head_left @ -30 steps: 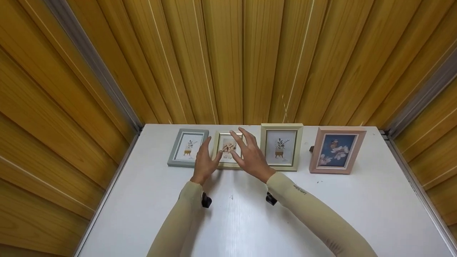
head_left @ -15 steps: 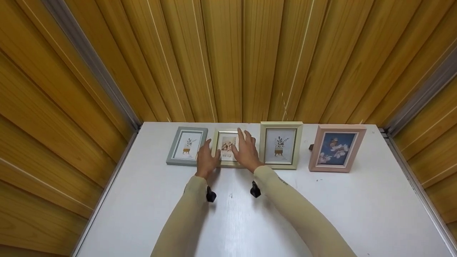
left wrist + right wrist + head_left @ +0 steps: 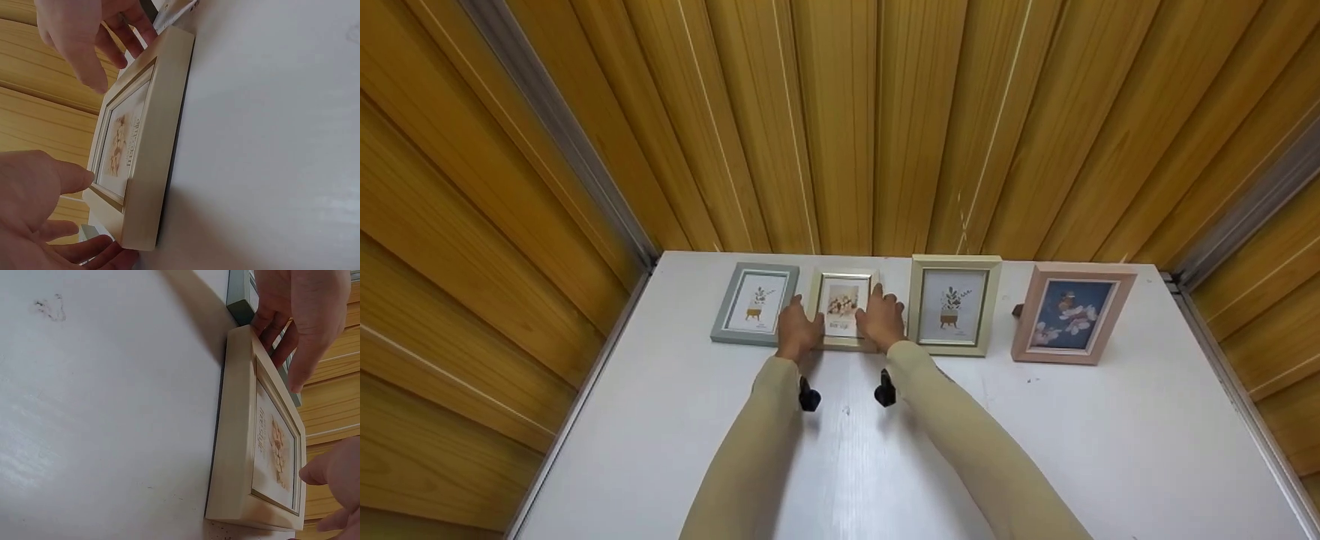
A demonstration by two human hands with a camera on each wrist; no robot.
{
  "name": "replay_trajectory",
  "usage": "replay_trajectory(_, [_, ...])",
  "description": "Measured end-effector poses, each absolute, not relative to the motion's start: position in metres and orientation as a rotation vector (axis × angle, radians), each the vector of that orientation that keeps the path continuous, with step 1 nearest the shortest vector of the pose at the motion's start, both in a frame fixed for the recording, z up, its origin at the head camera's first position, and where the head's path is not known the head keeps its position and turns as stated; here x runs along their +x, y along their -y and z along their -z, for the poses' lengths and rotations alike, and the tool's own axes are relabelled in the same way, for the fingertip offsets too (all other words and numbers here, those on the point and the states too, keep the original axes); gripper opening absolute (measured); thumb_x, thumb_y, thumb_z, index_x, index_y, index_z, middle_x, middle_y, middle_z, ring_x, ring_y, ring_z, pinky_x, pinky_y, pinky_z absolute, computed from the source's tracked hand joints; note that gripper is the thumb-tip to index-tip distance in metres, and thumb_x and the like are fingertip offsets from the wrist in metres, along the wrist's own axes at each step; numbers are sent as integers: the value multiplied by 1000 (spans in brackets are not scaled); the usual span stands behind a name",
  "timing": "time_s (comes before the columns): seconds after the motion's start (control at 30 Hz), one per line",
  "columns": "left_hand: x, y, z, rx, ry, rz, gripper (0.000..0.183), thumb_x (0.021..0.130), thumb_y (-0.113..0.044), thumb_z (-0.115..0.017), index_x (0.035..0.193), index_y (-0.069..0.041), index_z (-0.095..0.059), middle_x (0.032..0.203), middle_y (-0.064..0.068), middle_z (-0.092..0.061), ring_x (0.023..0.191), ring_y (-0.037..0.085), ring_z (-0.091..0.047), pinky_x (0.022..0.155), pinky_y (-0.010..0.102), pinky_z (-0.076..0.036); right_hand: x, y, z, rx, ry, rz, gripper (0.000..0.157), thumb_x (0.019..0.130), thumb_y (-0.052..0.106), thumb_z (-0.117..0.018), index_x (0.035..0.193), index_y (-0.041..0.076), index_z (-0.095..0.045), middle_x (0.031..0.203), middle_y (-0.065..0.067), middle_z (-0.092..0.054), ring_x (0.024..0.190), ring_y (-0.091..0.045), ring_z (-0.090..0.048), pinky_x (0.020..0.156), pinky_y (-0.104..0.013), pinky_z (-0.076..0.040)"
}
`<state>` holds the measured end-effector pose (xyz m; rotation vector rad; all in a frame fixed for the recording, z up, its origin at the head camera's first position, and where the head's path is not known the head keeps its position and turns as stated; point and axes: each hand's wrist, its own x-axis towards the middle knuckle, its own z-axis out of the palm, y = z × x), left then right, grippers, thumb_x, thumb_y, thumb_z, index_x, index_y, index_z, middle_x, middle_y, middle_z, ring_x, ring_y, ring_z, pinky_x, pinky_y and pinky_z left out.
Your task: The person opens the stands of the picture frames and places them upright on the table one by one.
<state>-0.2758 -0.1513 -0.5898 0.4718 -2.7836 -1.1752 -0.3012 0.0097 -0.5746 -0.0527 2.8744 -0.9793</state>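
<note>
A small cream photo frame (image 3: 842,345) with a floral picture leans back on the white table. My left hand (image 3: 799,328) grips its left side, the thumb over the front edge and the other fingers along the side, as the left wrist view shows on the frame's light border (image 3: 154,129). On the opposite side my right hand (image 3: 883,321) holds the frame, its thumb (image 3: 315,471) at the front edge and its fingers bent round the side. Parts of those fingers are hidden. A grey-blue photo frame (image 3: 720,330) stands just left of my left hand.
Right of my right hand stands a larger cream photo frame (image 3: 992,307), and beyond it a pink one (image 3: 1020,337) with a blue flower picture. All are lined up near the back edge of the white table (image 3: 840,465). Wood-panelled walls (image 3: 840,127) enclose it behind and at both sides.
Both hands have drawn closer together around the small cream frame. The right hand has come down and left from over its picture, and its spread fingers have bent in at the side.
</note>
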Motion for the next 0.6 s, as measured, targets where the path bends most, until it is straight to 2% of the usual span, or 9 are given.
replay_trajectory(0.1, [-276, 152, 590, 452, 2777, 1137, 60, 95, -13, -72, 144, 11, -49, 133, 30, -61, 127, 41, -58, 107, 47, -47, -301, -8, 576, -21, -2864, 971, 66, 101, 20, -61, 154, -7, -34, 137, -37, -50, 129, -52, -48, 105, -56, -45])
replay_trajectory(0.2, [-276, 150, 590, 444, 2781, 1108, 53, 93, -8, -73, 138, 13, -54, 130, 30, -64, 124, 42, -60, 107, 47, -47, -300, -7, 577, 9, -2862, 969, 58, 99, 17, -62, 147, -9, -43, 131, -36, -54, 126, -51, -51, 105, -55, -45])
replay_trajectory(0.4, [-274, 148, 587, 471, 2796, 1057, 34, 91, 0, -68, 123, 12, -66, 121, 27, -69, 118, 41, -64, 101, 47, -51, -301, -9, 576, 34, -2863, 1004, 36, 96, 12, -63, 125, -9, -59, 121, -33, -60, 119, -48, -57, 100, -54, -48])
replay_trajectory(0.6, [-274, 149, 587, 495, 2758, 1070, 23, 92, -3, -69, 108, 12, -72, 110, 26, -72, 109, 42, -67, 94, 51, -54, -300, -11, 575, 7, -2894, 1005, 19, 95, 10, -64, 103, -7, -65, 105, -29, -67, 108, -46, -63, 92, -53, -52])
